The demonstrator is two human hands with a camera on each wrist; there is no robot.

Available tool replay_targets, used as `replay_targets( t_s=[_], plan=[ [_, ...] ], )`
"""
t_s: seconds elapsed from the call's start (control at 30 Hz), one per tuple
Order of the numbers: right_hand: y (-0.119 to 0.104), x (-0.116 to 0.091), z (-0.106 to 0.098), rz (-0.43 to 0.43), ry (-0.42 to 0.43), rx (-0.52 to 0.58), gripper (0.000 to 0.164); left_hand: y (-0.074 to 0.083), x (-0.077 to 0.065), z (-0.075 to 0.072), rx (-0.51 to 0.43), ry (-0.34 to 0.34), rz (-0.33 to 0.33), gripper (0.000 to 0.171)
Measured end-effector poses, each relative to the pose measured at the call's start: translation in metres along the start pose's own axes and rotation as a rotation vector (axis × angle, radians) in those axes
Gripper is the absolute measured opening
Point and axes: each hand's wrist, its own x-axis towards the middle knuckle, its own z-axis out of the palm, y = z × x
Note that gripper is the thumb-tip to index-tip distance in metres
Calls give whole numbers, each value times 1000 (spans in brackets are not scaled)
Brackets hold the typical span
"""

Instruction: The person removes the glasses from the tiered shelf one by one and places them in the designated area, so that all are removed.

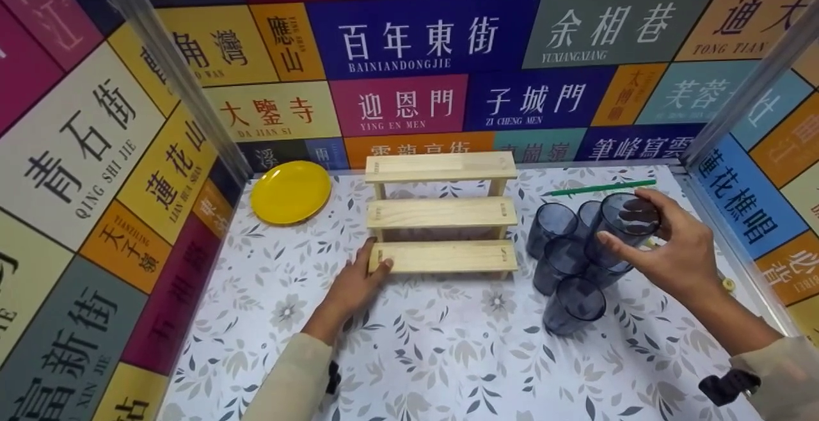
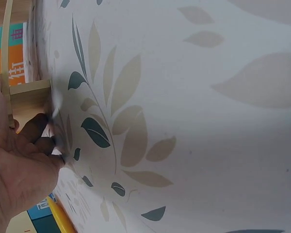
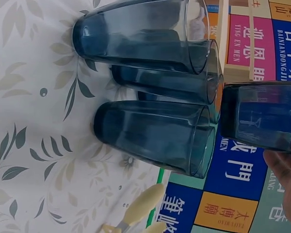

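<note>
A three-step wooden rack [image 1: 441, 214] stands at the middle of the table. My left hand [image 1: 349, 290] grips the left end of its lowest step, thumb on top; in the left wrist view the fingers [image 2: 36, 128] sit low beside the rack's wood. On the right, my right hand [image 1: 684, 251] holds a dark blue drinking glass [image 1: 614, 235] by its side, raised over the others. Several matching glasses stand grouped below it, the nearest glass [image 1: 574, 306] at the front. The right wrist view shows the held glass [image 3: 262, 116] apart from the standing glass [image 3: 153, 136].
A yellow plate [image 1: 291, 192] lies at the back left. Behind the glasses lies a green stick [image 1: 601, 187]. Beside them is something with cream handles [image 3: 143, 206], mostly hidden in the head view. Printed walls [image 1: 422, 37] enclose the patterned tabletop [image 1: 409, 350] at the back and sides.
</note>
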Motion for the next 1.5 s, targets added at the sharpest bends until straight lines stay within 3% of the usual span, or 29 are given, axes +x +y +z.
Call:
replay_targets(
  t_s=[0.43,1.13,1.5],
  plan=[
    [10,-15,-9,-40,-2,-33,104,3,-1,-3,-14,-3,11,89],
    [17,-36,-26,-127,-41,-60,95,1,-2,-2,-9,7,25,87],
    [38,-56,-21,-124,-37,-31,98,2,-1,-2,-11,-12,1,89]
  ],
)
